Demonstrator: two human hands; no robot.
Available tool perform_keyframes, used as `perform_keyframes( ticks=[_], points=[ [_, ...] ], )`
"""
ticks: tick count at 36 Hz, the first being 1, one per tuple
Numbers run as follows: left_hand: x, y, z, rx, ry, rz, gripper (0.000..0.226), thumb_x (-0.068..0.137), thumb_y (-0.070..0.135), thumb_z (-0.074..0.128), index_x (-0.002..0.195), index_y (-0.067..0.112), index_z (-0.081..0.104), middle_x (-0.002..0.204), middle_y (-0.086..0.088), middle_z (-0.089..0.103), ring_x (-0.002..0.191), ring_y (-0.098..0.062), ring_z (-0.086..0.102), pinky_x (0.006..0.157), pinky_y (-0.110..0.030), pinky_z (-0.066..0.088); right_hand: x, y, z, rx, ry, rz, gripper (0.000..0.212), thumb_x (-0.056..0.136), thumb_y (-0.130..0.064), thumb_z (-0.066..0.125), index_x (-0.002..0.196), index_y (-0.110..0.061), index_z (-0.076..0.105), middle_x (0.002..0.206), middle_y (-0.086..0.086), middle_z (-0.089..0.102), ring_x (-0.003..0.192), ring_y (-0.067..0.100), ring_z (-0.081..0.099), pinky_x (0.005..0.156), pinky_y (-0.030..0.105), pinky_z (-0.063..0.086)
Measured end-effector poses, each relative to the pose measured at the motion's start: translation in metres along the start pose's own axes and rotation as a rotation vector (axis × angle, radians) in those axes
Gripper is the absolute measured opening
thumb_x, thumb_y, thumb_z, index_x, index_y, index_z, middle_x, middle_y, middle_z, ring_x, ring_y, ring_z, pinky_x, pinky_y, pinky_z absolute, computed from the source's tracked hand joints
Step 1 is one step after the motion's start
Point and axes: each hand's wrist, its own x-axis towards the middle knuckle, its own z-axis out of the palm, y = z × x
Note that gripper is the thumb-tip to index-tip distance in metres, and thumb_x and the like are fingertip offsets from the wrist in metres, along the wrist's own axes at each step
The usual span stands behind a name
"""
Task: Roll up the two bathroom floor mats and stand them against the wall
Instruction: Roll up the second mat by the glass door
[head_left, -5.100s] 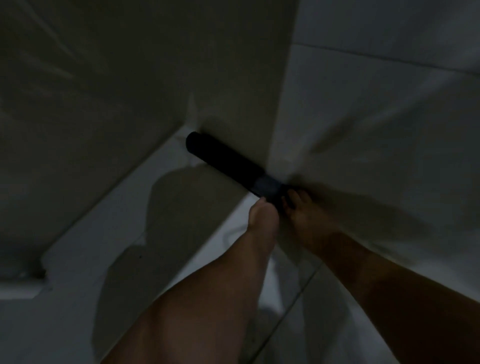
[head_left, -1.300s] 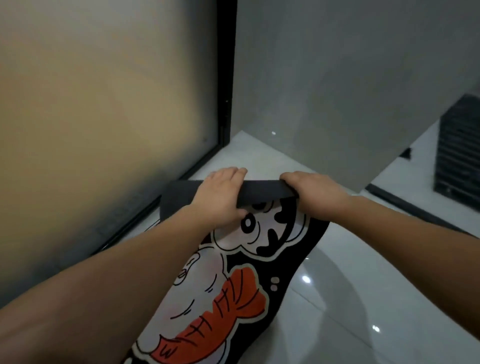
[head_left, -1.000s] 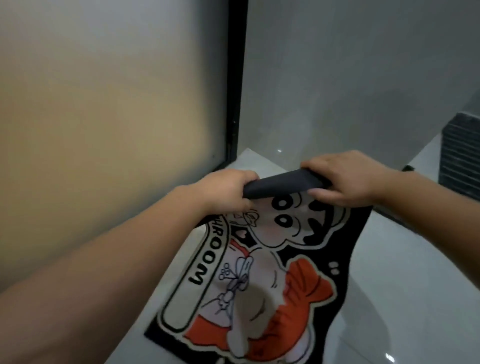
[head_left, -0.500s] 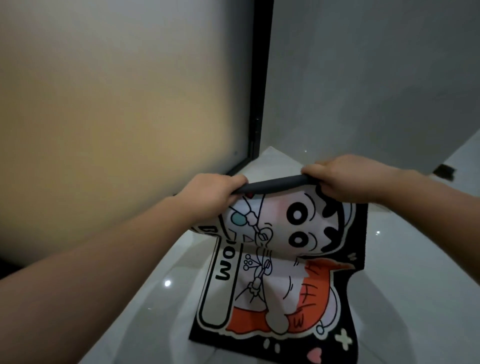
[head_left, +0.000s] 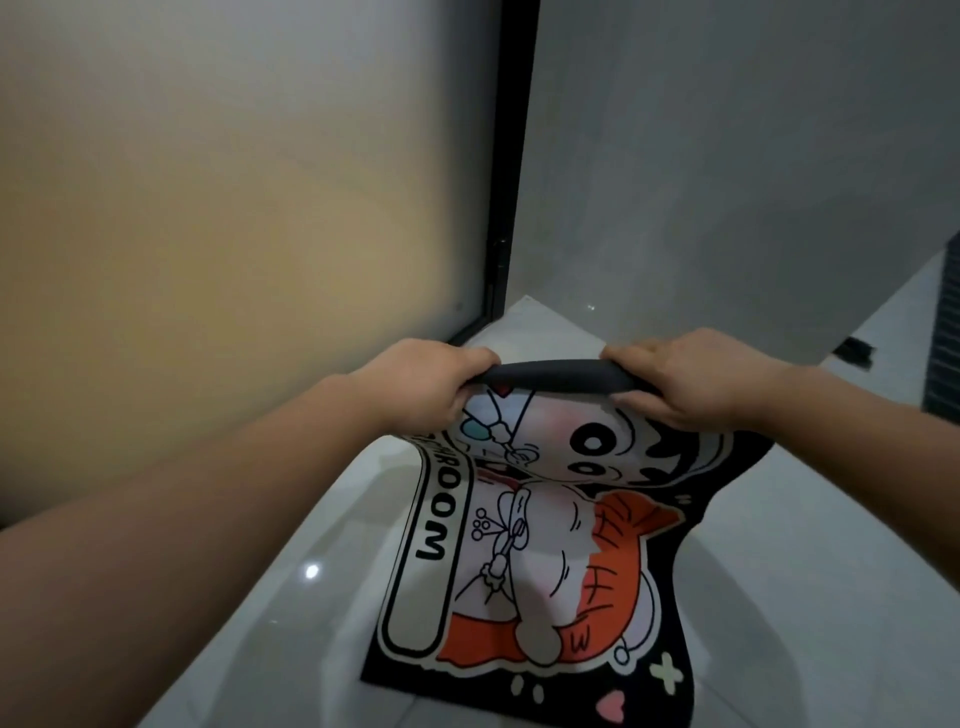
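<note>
We hold the floor mat (head_left: 519, 545) up by its top edge, which is curled into a short dark roll (head_left: 550, 375). Our left hand (head_left: 426, 384) grips the left end of that roll, with the fingers curled over it. Our right hand (head_left: 691, 384) grips the right end, fingers over the top and the thumb showing underneath. Both hands are clamped on the mat, with a bare stretch of roll between them. Below the roll the mat hangs with its printed side toward us, buckled in the middle, and its lower end lies on the floor (head_left: 805, 519). The print shows a cartoon face with round black eyes, an orange shape and the letters "ROOM" down the left border, all on black.

The floor under and around the mat is glossy pale tile, and it gives back a small bright spot of light left of the mat. Left of the mat and rising well above it stands a frosted panel (head_left: 234, 208) glowing warm yellow-beige. It is set in a black frame (head_left: 511, 171) whose upright stands just beyond the mat's roll. Beyond and right of the mat is a plain grey wall (head_left: 727, 156). Far right of the mat, past the wall's end, a dark slatted thing (head_left: 943, 332) shows at the edge, with a small black object (head_left: 852, 349) low down near it. We cannot tell what either is.
</note>
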Motion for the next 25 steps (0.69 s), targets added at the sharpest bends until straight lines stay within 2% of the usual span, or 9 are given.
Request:
perform_keyframes(
  ticks=[4,6,10,12,14,16,18,20,25],
  points=[
    [0.001,-0.004,0.002,-0.024,-0.035,-0.027,0.025,0.094,0.030,0.040,0.117,0.040,0.044,0.092,-0.002,0.066,0.078,-0.023,0.056,0.063,-0.032,0.039,0.003,0.000,0.002,-0.036,-0.043,0.016,0.075,0.082,-0.069,0.015,0.143,-0.026,0.026,0.132,-0.001,0.054,0.102,0.024,0.060,0.080,0.033,0.046],
    [0.001,-0.005,0.002,-0.023,-0.054,-0.036,0.027,0.094,0.030,0.039,0.119,0.040,0.043,0.095,-0.003,0.066,0.081,-0.024,0.057,0.064,-0.033,0.040,0.004,-0.001,0.002,-0.043,-0.050,0.025,0.071,0.084,-0.068,0.018,0.141,-0.027,0.028,0.131,-0.001,0.054,0.102,0.024,0.060,0.080,0.033,0.047],
    [-0.001,-0.004,0.005,-0.003,-0.053,-0.017,0.030,0.092,0.025,0.039,0.119,0.038,0.042,0.101,0.000,0.065,0.086,-0.024,0.059,0.071,-0.038,0.047,0.006,0.000,0.002,-0.116,-0.005,0.022,0.035,0.098,-0.042,0.030,0.125,-0.023,0.042,0.112,0.003,0.063,0.089,0.028,0.062,0.070,0.035,0.048],
    [-0.001,-0.004,0.006,-0.009,-0.046,-0.012,0.035,0.089,0.018,0.041,0.119,0.036,0.042,0.103,0.001,0.065,0.088,-0.024,0.059,0.073,-0.040,0.048,0.006,0.001,0.003,-0.127,-0.015,0.020,0.030,0.097,-0.030,0.038,0.125,-0.020,0.043,0.109,0.005,0.064,0.087,0.029,0.062,0.070,0.038,0.050],
    [-0.001,-0.005,0.006,-0.054,-0.048,-0.018,0.045,0.085,0.008,0.043,0.120,0.036,0.042,0.111,0.001,0.062,0.093,-0.023,0.058,0.076,-0.039,0.048,0.005,0.001,0.004,-0.093,-0.030,0.023,0.040,0.095,-0.019,0.044,0.135,-0.020,0.039,0.119,0.006,0.061,0.092,0.029,0.061,0.074,0.038,0.050],
    [-0.001,-0.005,0.006,-0.059,-0.060,-0.019,0.053,0.082,0.003,0.044,0.124,0.035,0.040,0.121,0.003,0.058,0.098,-0.023,0.057,0.077,-0.036,0.046,0.004,0.001,0.006,-0.089,-0.025,0.021,0.060,0.092,-0.009,0.044,0.147,-0.021,0.023,0.131,0.005,0.055,0.095,0.029,0.061,0.074,0.035,0.048],
    [0.000,-0.006,0.007,-0.007,-0.074,-0.010,0.055,0.083,0.007,0.049,0.130,0.033,0.036,0.127,0.004,0.055,0.102,-0.022,0.057,0.079,-0.036,0.047,0.003,0.000,0.008,-0.133,0.008,-0.019,0.074,0.089,-0.004,0.042,0.151,-0.025,0.008,0.126,0.004,0.054,0.085,0.028,0.060,0.066,0.034,0.045],
    [0.000,-0.006,0.008,0.012,-0.074,0.003,0.055,0.086,0.014,0.051,0.135,0.032,0.033,0.131,0.005,0.053,0.109,-0.021,0.055,0.084,-0.035,0.046,0.001,0.000,0.011,-0.175,0.040,-0.057,0.079,0.086,-0.002,0.043,0.151,-0.026,0.004,0.114,0.004,0.053,0.072,0.027,0.057,0.057,0.035,0.042],
    [0.000,-0.007,0.005,-0.013,-0.050,0.023,0.046,0.089,0.026,0.049,0.132,0.036,0.035,0.130,0.007,0.054,0.112,-0.019,0.055,0.086,-0.035,0.045,-0.003,0.006,0.019,-0.214,0.143,-0.118,0.082,0.073,-0.003,0.060,0.145,-0.018,0.023,0.089,0.010,0.056,0.045,0.025,0.042,0.040,0.027,0.028]
  ],
)
